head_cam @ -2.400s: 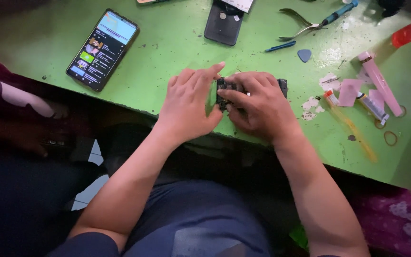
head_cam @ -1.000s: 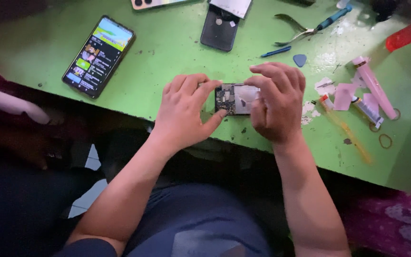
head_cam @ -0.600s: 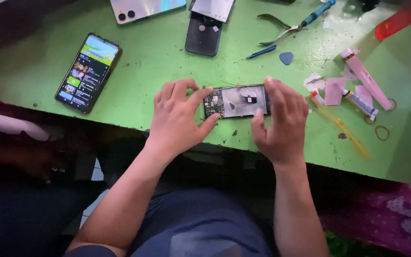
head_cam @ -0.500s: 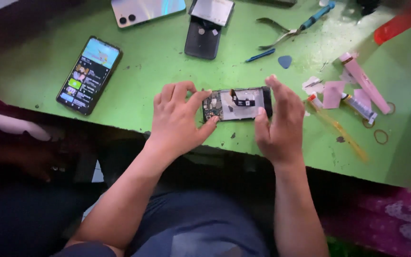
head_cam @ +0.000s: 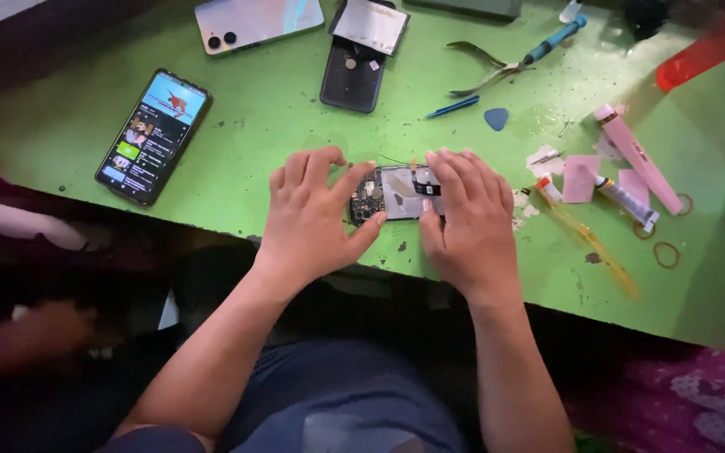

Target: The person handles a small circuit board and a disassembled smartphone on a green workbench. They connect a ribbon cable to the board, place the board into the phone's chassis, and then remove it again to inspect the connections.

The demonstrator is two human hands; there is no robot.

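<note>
An opened phone (head_cam: 396,193) with its circuit board bare lies flat on the green table (head_cam: 253,134), near the front edge. My left hand (head_cam: 312,218) grips its left end, thumb below and fingers curled over the top. My right hand (head_cam: 467,222) lies across its right half, fingers pressing down on the board and hiding that part.
A lit phone (head_cam: 154,136) lies at the left. A pale phone (head_cam: 258,21) and a dark back cover (head_cam: 358,63) lie at the back. Tweezers (head_cam: 484,71), a blue screwdriver (head_cam: 551,38), a blue pick (head_cam: 497,117), pink tools (head_cam: 635,155), glue tubes and rubber bands (head_cam: 669,252) are at the right.
Both hands first covered the opened phone. They have since spread apart, so the board shows between them, and the right hand now presses on its right half.
</note>
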